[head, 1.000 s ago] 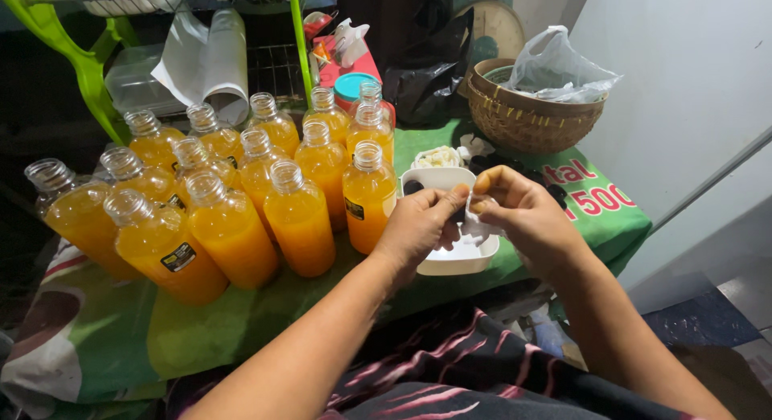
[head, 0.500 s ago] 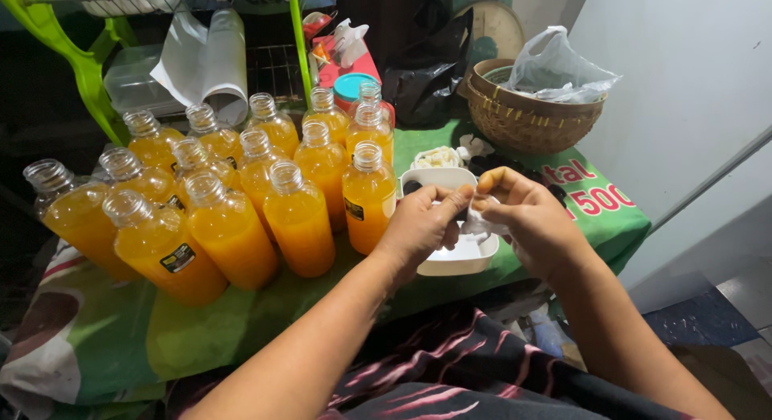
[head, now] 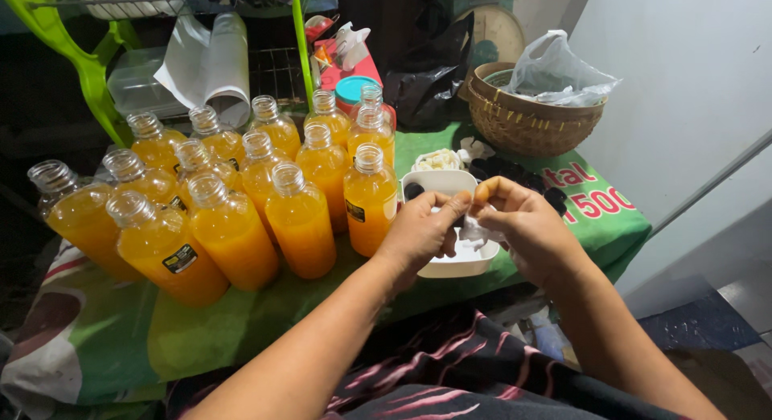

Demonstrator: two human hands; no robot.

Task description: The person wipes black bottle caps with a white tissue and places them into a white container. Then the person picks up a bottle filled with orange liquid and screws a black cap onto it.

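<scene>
Where the green-covered bench (head: 241, 323) carries them, about fourteen uncapped bottles of orange juice (head: 299, 219) stand packed together, the nearest bottle (head: 369, 196) just beside the left hand (head: 420, 231). Both hands hover over a white rectangular tray (head: 454, 263); the left hand and right hand (head: 527, 227) have fingers curled, pinching between them a small whitish piece (head: 474, 227) too small to identify. Behind lie one woven basket (head: 523, 122) holding a clear plastic bag (head: 555, 70), and some dark caps (head: 523, 177).

Bottles (head: 299, 219) block the left; basket (head: 527, 122) blocks rear right; surface (head: 241, 323) front left is open.
</scene>
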